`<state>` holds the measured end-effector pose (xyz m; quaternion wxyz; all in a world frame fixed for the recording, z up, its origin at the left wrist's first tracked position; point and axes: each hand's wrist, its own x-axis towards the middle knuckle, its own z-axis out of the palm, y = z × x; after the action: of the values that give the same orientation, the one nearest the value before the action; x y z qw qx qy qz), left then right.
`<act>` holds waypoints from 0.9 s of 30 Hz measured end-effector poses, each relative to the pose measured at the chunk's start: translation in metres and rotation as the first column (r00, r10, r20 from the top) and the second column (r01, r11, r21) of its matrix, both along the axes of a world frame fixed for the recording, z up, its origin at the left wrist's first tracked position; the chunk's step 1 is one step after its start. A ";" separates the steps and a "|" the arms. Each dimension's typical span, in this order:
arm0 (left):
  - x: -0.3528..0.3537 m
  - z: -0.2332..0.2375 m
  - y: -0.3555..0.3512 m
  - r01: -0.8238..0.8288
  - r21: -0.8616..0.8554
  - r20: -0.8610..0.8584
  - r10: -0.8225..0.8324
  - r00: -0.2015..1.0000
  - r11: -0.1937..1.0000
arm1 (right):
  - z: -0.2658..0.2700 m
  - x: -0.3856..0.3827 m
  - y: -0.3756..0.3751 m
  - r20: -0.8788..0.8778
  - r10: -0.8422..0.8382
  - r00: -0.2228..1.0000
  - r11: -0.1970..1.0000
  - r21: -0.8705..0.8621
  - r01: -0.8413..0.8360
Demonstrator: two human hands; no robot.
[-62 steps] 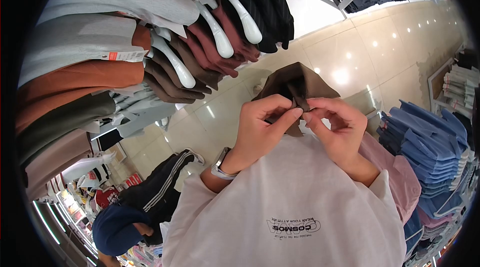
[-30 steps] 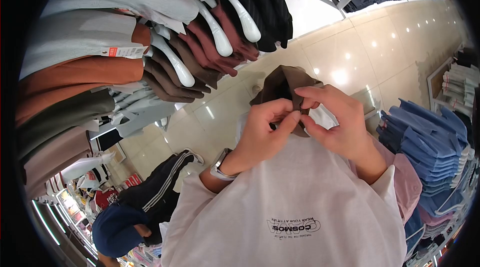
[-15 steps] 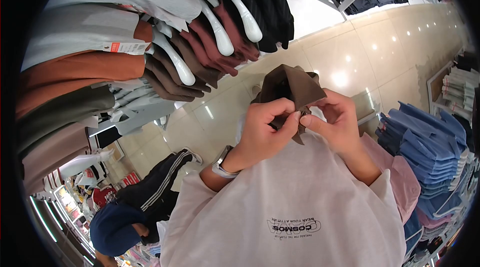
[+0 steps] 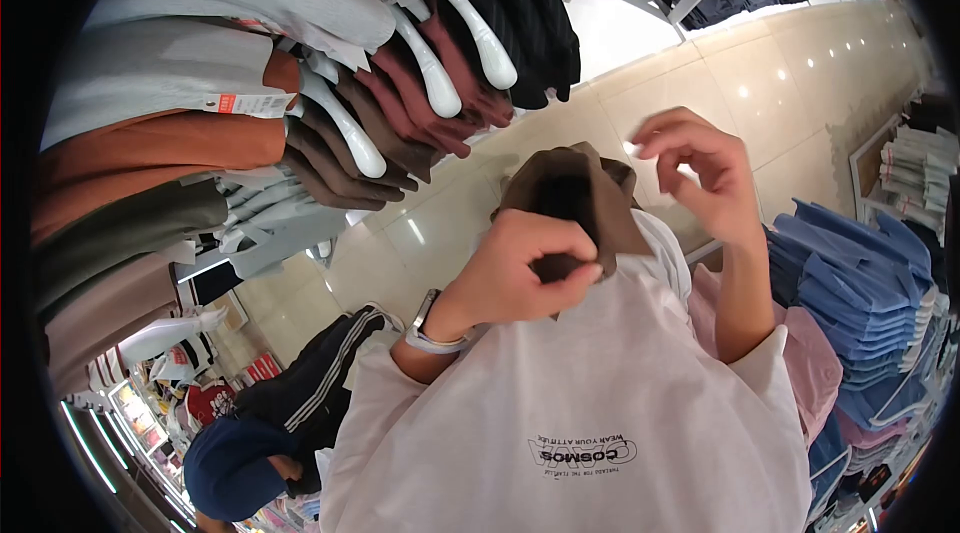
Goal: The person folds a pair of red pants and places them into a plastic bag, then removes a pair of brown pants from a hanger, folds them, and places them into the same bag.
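Fingers [image 4: 545,233] of the left hand [image 4: 510,278] clench a brown garment [image 4: 580,188] at centre frame, just above the white T-shirt [image 4: 600,393] — probably to keep its folds from slipping. The right hand [image 4: 705,168] hovers at upper right — loose, grasping nothing, clear of the garment.

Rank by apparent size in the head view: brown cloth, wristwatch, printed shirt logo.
1. brown cloth, gripped in the left hand, clearly largest.
2-3. shirt logo and wristwatch look about alike: the logo is wider, the wristwatch partly wraps out of sight, so unranked.
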<state>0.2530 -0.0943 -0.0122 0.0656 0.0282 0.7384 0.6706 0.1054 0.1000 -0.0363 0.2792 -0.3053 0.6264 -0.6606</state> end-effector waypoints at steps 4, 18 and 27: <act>-0.007 0.002 0.000 0.175 -0.187 -0.323 -0.229 0.918 0.967 | 0.016 -0.014 -0.022 -0.096 0.613 0.784 0.743 0.406 -0.532; -0.001 0.017 -0.048 -0.102 -0.685 -0.406 -0.263 0.875 0.721 | 0.133 0.006 -0.018 -0.709 0.630 0.318 0.753 0.459 -0.471; -0.025 -0.011 -0.090 0.156 -0.069 -0.311 -0.170 0.935 0.985 | 0.146 0.018 -0.012 -0.759 0.449 0.472 0.846 0.193 -0.496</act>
<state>0.2276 -0.1843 -0.0228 0.0026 0.1949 0.7486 0.6337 0.1229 0.0877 0.1099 0.1415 -0.7286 0.5561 -0.3740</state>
